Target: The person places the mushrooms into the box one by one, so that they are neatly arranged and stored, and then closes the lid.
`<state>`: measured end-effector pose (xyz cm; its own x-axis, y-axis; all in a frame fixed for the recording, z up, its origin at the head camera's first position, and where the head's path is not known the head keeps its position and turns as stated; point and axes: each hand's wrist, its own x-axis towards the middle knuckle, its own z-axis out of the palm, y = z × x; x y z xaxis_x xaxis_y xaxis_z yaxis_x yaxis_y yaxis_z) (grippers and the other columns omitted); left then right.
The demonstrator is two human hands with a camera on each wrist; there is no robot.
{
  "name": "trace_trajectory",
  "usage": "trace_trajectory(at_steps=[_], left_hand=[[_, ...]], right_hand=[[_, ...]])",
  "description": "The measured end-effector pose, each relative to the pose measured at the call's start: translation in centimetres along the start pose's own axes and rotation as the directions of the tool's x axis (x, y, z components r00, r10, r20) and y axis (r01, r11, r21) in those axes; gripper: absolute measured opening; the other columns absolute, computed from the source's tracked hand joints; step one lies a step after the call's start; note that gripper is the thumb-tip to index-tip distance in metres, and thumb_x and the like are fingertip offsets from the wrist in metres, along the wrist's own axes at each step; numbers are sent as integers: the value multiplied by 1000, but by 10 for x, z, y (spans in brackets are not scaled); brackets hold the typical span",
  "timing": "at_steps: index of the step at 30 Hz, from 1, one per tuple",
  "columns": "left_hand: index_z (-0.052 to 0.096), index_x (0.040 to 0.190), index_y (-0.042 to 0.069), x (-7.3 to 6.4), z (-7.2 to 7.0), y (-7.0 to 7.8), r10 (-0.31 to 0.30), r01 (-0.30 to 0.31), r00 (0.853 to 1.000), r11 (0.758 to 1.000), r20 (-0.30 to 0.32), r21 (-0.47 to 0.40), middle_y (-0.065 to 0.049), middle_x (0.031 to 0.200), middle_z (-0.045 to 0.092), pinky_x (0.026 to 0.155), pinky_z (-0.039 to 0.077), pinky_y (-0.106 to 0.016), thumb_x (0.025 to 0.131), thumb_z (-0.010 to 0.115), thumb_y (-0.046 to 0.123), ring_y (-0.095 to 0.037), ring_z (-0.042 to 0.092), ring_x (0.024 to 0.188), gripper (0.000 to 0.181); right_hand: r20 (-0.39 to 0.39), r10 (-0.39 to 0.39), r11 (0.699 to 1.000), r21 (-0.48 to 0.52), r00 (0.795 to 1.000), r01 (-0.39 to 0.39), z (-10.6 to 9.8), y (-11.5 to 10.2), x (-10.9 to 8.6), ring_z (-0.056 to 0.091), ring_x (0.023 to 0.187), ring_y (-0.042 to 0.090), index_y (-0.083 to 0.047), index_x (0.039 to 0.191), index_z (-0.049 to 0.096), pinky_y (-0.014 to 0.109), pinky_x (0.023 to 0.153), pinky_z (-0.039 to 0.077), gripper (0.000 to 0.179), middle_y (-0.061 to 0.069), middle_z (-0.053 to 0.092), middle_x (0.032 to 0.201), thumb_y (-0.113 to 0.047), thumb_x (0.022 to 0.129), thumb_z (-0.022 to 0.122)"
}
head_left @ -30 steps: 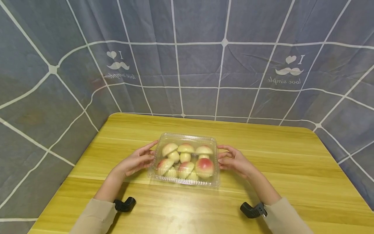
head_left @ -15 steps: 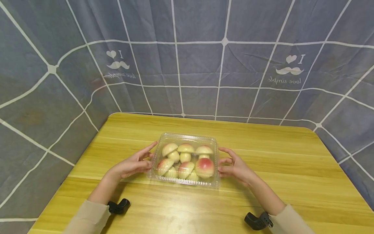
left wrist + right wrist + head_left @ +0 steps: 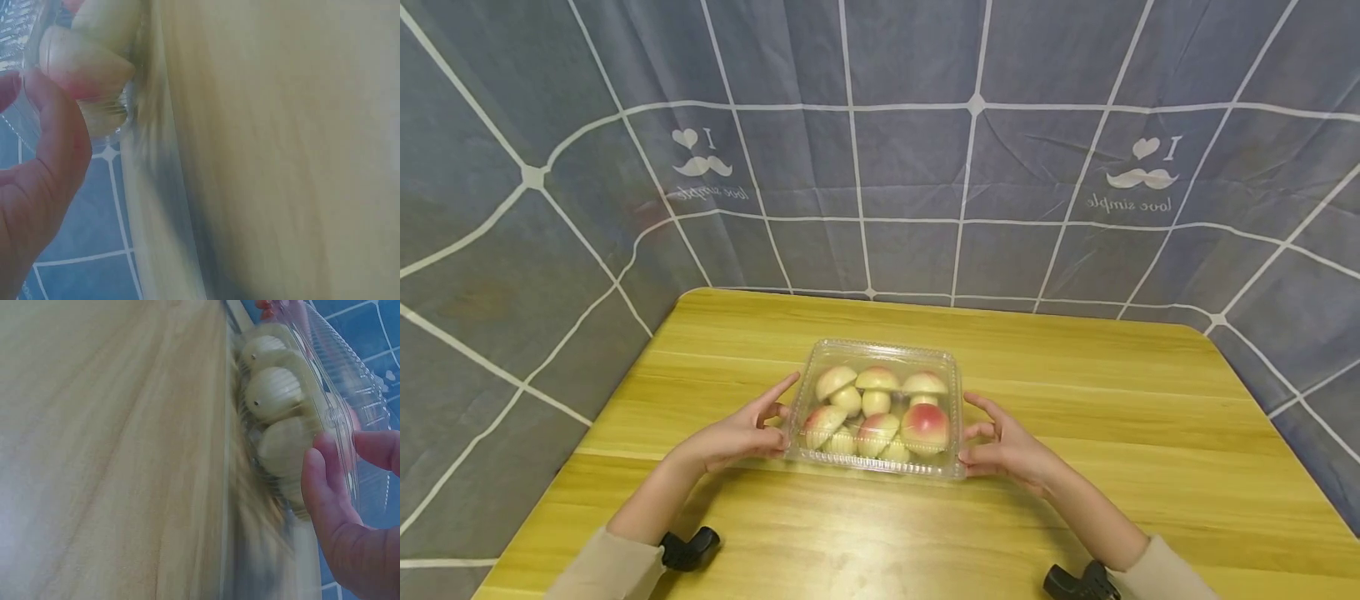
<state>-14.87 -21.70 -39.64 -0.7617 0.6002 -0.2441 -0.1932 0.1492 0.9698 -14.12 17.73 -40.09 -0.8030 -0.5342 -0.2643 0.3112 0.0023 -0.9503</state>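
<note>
A clear plastic clamshell box (image 3: 886, 354) lies with its lid down on the table. Inside it are several mushroom-shaped pieces (image 3: 876, 392), cream-coloured with red blushes on their caps. My left hand (image 3: 730, 437) is at the box's left side, thumb and a bent finger at the rim near the front corner, index finger stretched forward. At the opposite side, my right hand (image 3: 1011, 450) has its thumb at the front right corner and its index finger pointing forward. In the right wrist view, a thumb (image 3: 325, 487) and a finger (image 3: 378, 450) pinch the rim.
The yellow wood-grain table (image 3: 880, 533) spreads around the box. A grey curtain (image 3: 910, 167) with white grid lines hangs behind and on both sides. A black wrist camera (image 3: 691, 550) sits on the left forearm, another black camera (image 3: 1082, 581) on the right.
Both hands have slid along the box sides toward the person, the thumbs now near the front corners. The forearms have drawn back and apart. The box stays in place.
</note>
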Motion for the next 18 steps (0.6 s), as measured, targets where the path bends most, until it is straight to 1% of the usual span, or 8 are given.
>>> trace_trajectory(at_steps=[2,4,6,11,14,18], left_hand=[[-7,151,19,-1,2,1,-7,7,1000,1000,-22,4,-21,116,25,72,50,-31,84,54,-3,-13,50,76,93],[-6,151,18,-2,2,1,-12,12,999,1000,-30,3,-21,116,28,73,51,-32,84,55,-2,-13,50,76,92],[-5,151,15,-3,3,0,-20,20,999,1000,-39,0,-20,113,32,74,51,-31,84,56,-2,-12,52,77,91],[-3,149,8,-5,4,-1,-40,38,998,998,-48,-41,-13,103,39,76,52,-31,85,55,-3,-13,56,80,87],[-3,149,7,-6,5,1,-53,50,998,997,-45,-66,-10,98,45,76,53,-32,86,54,-3,-15,58,80,85],[-4,148,4,-8,6,3,-62,59,998,994,-28,-92,-6,89,53,75,53,-31,89,54,-1,-17,60,80,83]], right_hand=[[24,1,1000,3,1000,-1,0,1,-1,63,78,19,-3,147,-5,41,76,53,95,9,57,96,6,80,62],[51,1,1000,3,999,-1,1,2,-2,63,77,20,-4,147,-8,41,75,53,96,7,60,90,6,81,61],[76,10,1000,3,997,-10,2,3,-2,64,76,20,-6,147,-11,40,74,53,98,5,61,85,5,82,61],[95,67,996,58,993,-73,10,4,-3,66,72,20,-10,146,-17,35,70,54,101,8,65,83,3,83,61],[104,102,989,95,989,-112,12,4,-3,66,70,17,-10,145,-18,32,69,54,100,9,67,83,2,85,60],[129,110,986,108,986,-124,13,5,-4,66,69,15,-9,145,-18,31,69,54,97,9,68,84,1,86,58]])
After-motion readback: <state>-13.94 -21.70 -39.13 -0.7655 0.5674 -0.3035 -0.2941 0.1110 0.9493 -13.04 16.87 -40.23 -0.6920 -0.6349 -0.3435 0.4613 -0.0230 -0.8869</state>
